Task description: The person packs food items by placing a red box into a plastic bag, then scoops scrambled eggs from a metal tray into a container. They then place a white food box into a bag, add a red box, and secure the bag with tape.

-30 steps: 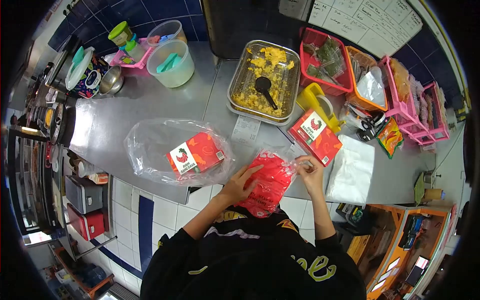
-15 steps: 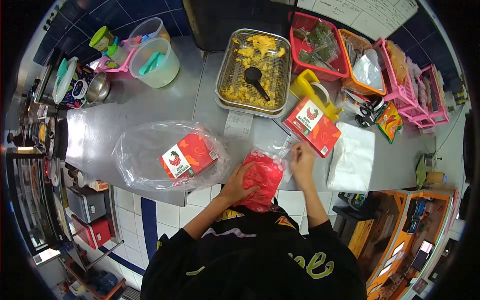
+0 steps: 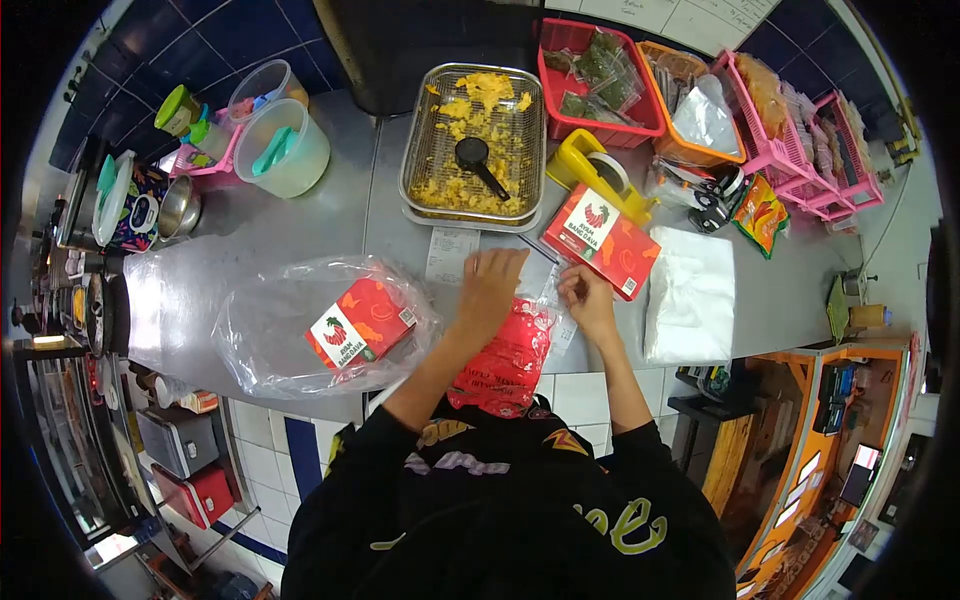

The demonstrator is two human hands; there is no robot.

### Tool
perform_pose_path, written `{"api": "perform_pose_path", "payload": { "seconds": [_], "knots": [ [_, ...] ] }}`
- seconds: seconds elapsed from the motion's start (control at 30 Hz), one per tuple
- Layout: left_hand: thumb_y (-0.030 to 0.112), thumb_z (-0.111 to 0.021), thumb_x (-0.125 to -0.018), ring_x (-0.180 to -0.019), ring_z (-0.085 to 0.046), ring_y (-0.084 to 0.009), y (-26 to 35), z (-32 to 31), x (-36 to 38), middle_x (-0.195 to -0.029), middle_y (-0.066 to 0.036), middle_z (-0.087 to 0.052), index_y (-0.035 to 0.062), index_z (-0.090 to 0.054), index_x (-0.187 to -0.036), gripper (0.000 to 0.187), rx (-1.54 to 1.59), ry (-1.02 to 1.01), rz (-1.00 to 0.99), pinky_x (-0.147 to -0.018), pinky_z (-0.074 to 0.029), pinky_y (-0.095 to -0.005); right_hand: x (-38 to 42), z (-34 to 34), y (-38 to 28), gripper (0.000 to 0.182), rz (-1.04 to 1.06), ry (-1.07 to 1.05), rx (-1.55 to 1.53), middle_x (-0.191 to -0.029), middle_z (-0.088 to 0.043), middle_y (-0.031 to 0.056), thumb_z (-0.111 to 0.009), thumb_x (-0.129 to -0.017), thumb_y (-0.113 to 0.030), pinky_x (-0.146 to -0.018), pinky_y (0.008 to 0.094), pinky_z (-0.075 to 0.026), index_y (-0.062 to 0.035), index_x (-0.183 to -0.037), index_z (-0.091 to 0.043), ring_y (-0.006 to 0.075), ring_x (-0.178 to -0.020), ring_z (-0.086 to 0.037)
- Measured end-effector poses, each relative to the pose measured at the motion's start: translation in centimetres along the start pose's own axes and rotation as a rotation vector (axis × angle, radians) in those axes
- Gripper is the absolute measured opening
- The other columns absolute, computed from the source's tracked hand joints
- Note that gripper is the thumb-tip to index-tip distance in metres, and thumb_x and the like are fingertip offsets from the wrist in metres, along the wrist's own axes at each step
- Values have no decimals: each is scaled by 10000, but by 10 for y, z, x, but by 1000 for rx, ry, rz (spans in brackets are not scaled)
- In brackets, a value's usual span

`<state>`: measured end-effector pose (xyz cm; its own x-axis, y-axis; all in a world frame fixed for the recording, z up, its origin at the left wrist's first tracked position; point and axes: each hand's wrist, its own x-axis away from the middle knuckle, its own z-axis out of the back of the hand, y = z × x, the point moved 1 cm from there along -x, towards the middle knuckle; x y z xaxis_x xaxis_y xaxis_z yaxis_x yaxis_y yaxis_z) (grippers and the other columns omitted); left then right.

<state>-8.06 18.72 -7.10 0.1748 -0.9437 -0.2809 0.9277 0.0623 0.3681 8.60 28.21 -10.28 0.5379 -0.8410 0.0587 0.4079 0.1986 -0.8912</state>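
Note:
A red printed plastic bag (image 3: 507,360) lies at the counter's front edge against the black shirt. Above its upper left part is my left hand (image 3: 490,290), its fingers bent over the bag's top end near a paper receipt (image 3: 451,255). My right hand (image 3: 586,293) is pinched at the bag's upper right, by some clear plastic; what is between the fingers is too small to tell. Just beyond it lies a red and white box (image 3: 603,240). Another red box (image 3: 360,323) sits inside a clear plastic bag (image 3: 262,330) on the left.
Behind stands a metal tray (image 3: 410,170) of yellow food with a black scoop (image 3: 480,165). A yellow tape dispenser (image 3: 570,160), a red basket (image 3: 655,110) and an orange basket (image 3: 735,155) are at the back right. White plastic bags (image 3: 690,298) lie right; tubs (image 3: 300,165) stand left.
My left hand has left the red bag's middle and moved up to its top end. My right hand has shifted slightly left in view. The whole view has turned a little.

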Motion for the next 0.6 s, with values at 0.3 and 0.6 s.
{"api": "perform_pose_path", "payload": {
  "seconds": [0.3, 0.6],
  "knots": [
    [87, -596, -673, -737, -539, -209, -47, -36, -17, -706, -10, -572, 105, -599, -747, 75, 253, 33, -154, -698, -417, -318, 7, -4, 9, 155, 312, 130, 139, -777, -583, 99, -586, -677, 84, -566, 298, -450, -21, -779, -636, 207, -653, -566],
    [97, -570, -666, -838, -541, -195, -71, -26, -4, -821, -14, -587, 93, -628, -832, 176, 207, -50, -441, -765, -425, -309, 24, 12, 15, 432, 498, 23, 548, -860, -490, 89, -564, -618, 76, -696, 365, -442, -102, -1005, -635, 239, -756, -512]
  ]
}}
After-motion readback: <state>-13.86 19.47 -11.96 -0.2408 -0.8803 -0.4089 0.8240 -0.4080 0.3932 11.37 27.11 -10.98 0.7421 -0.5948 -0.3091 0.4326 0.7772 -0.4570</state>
